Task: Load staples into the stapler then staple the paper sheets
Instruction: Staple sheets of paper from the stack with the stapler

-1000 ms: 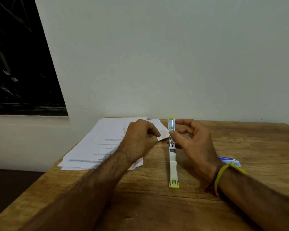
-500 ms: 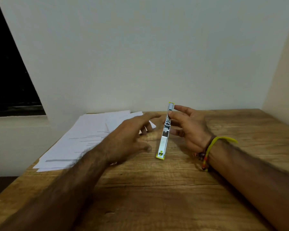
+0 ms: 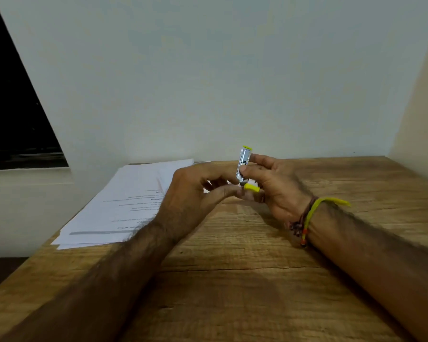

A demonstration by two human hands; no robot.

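Pale wall point(image 3: 208, 82) fills the upper part of the view, with a dark window point(image 3: 13, 114) at the far left and a wooden table point(image 3: 232, 280) running below it from edge to edge.

Near the middle of the table, raised a little above the wood, the stapler point(image 3: 244, 166) stands nearly upright, its metal body tipped slightly to the right and a yellow cap at its top end. A second yellow end juts out to the right at its bottom, so the stapler appears folded open, though how far is hard to tell.

The right hand point(image 3: 274, 186) grips the stapler: the thumb presses against the metal body and the fingers curl behind it. A yellow band and a dark beaded bracelet point(image 3: 307, 218) circle that wrist.

The left hand point(image 3: 195, 191) comes in from the left with its fingers bent. Its thumb and fingertips meet the lower end of the stapler beside the yellow piece, pinching it there.

A loose stack of paper sheets point(image 3: 124, 206), printed with lines of text, lies flat on the table's far left part, behind the left wrist and partly hidden by it, apart from the stapler.
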